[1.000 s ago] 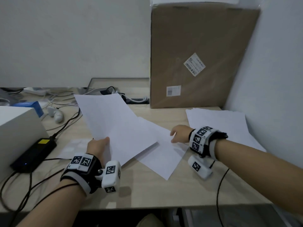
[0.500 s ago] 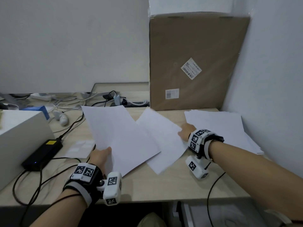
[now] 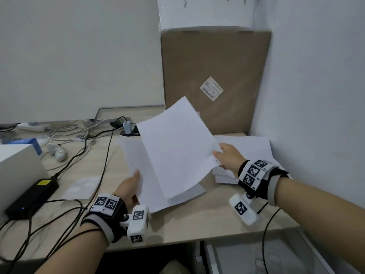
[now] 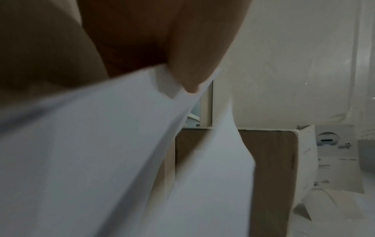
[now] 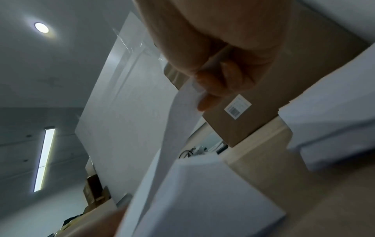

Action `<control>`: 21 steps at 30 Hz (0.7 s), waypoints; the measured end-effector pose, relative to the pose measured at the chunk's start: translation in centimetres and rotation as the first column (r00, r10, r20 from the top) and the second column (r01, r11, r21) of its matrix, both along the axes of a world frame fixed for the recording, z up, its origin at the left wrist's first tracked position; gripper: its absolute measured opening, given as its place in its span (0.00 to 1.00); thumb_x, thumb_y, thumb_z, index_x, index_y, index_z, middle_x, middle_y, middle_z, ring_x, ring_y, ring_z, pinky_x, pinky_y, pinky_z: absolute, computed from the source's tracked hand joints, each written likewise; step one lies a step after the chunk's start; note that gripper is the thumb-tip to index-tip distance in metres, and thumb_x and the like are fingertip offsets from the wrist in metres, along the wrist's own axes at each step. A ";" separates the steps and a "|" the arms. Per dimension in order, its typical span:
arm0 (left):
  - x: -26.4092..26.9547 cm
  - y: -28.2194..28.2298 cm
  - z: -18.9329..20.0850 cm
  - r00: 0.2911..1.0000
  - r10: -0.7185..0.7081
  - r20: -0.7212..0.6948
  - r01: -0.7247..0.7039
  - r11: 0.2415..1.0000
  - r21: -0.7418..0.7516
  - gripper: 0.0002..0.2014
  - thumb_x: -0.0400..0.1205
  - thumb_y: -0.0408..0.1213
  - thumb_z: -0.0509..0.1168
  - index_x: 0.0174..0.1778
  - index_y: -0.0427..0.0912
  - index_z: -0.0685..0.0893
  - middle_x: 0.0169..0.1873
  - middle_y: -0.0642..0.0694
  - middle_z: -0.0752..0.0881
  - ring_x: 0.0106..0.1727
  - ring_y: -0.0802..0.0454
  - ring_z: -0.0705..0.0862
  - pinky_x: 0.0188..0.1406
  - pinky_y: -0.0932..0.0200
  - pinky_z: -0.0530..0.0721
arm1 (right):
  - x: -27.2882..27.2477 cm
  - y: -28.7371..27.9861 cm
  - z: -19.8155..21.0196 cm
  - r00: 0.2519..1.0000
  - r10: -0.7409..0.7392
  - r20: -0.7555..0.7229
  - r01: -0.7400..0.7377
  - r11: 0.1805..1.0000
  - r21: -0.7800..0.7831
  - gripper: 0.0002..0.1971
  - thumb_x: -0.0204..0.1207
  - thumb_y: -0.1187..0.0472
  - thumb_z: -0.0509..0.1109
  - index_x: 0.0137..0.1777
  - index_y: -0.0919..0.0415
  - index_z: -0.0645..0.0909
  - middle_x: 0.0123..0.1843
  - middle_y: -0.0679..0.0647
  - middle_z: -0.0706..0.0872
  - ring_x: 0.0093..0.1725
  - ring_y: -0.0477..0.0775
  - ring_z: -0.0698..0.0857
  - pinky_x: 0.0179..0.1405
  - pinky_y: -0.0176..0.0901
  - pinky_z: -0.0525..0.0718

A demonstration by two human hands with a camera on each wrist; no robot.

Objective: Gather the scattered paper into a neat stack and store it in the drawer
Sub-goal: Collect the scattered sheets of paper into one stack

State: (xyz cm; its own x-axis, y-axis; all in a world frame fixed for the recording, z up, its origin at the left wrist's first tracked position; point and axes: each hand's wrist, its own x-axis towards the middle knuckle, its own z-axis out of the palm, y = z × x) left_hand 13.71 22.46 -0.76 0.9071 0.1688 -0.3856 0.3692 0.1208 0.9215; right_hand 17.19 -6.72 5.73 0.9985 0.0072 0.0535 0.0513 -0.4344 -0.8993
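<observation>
My right hand (image 3: 223, 157) pinches the right edge of a white sheet (image 3: 175, 147) and holds it tilted up above the desk; its fingers (image 5: 215, 89) curl round that edge. My left hand (image 3: 130, 184) grips the near left edge of a second white sheet (image 3: 146, 175) that lies partly under the lifted one; the thumb (image 4: 190, 67) presses on top of that paper (image 4: 101, 152). More white sheets (image 3: 248, 147) lie in a loose pile by the right wall. An open drawer (image 3: 256, 258) shows below the desk's front edge at the right.
A tall cardboard box (image 3: 213, 76) stands against the back wall behind the sheets. A black power brick (image 3: 33, 196) with cables, a white box (image 3: 15, 169) and a power strip (image 3: 128, 129) fill the desk's left and back. The right wall (image 3: 316, 95) is close.
My right hand has lifted its sheet off the desk and swung it up over the left hand's sheet. The left hand keeps hold of its sheet and has shifted slightly right.
</observation>
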 end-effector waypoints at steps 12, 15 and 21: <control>1.4 -4.1 3.1 0.962 -0.216 0.166 0.211 0.976 0.045 0.13 0.83 0.25 0.62 0.64 0.31 0.79 0.56 0.31 0.87 0.54 0.34 0.87 0.57 0.37 0.83 | -0.6 -3.3 -2.0 0.993 0.008 -0.118 -0.025 0.990 -0.138 0.07 0.80 0.56 0.66 0.52 0.59 0.79 0.48 0.51 0.81 0.49 0.51 0.80 0.50 0.41 0.79; 3.3 -6.3 3.9 0.967 -0.194 0.163 0.182 0.980 0.086 0.15 0.84 0.25 0.62 0.67 0.29 0.77 0.57 0.30 0.85 0.58 0.32 0.82 0.67 0.34 0.76 | -0.1 -8.1 -1.1 0.984 -0.143 -0.109 0.124 0.979 -0.159 0.10 0.79 0.61 0.68 0.57 0.64 0.81 0.59 0.55 0.83 0.61 0.56 0.80 0.65 0.46 0.75; 8.0 -14.0 4.3 0.966 -0.239 0.093 0.223 0.961 0.162 0.17 0.84 0.27 0.63 0.69 0.28 0.76 0.63 0.30 0.82 0.59 0.33 0.81 0.65 0.39 0.77 | 0.0 -16.7 -0.6 0.887 -0.357 -0.293 0.256 0.908 -0.333 0.19 0.80 0.65 0.66 0.68 0.74 0.76 0.71 0.65 0.78 0.71 0.63 0.76 0.65 0.46 0.74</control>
